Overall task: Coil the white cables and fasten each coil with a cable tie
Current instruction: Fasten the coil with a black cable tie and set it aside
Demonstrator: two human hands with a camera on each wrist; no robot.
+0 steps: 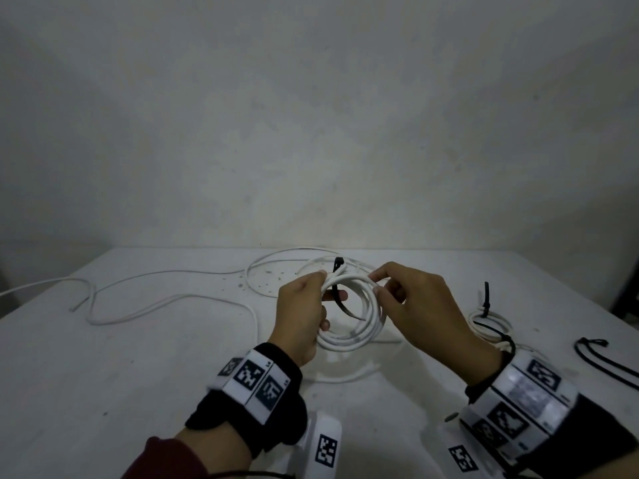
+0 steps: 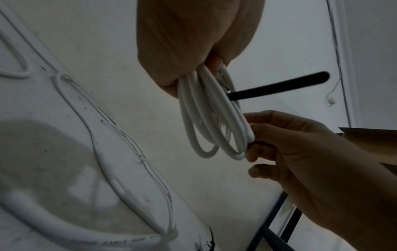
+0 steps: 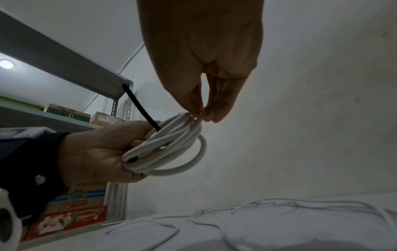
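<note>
I hold a coil of white cable [image 1: 349,341] above the table [image 1: 138,375]. My left hand [image 1: 323,288] grips the coil's left side, fingers curled round the strands. A black cable tie [image 1: 336,266] passes through the coil by that hand, its tail sticking out. My right hand [image 1: 375,283] pinches the coil's upper right strands between thumb and fingertips. In the left wrist view the coil [image 2: 206,115] hangs from the left hand [image 2: 193,51], with the tie [image 2: 279,86] pointing right. The right wrist view shows the fingertips [image 3: 206,115] on the coil [image 3: 167,149].
Loose white cable [image 1: 173,271] snakes across the table's left and back. A tied white coil [image 1: 491,321] lies at the right, behind my right wrist. Spare black ties [image 1: 587,350] lie near the right edge. A shelf with boxes [image 3: 71,217] stands to the left.
</note>
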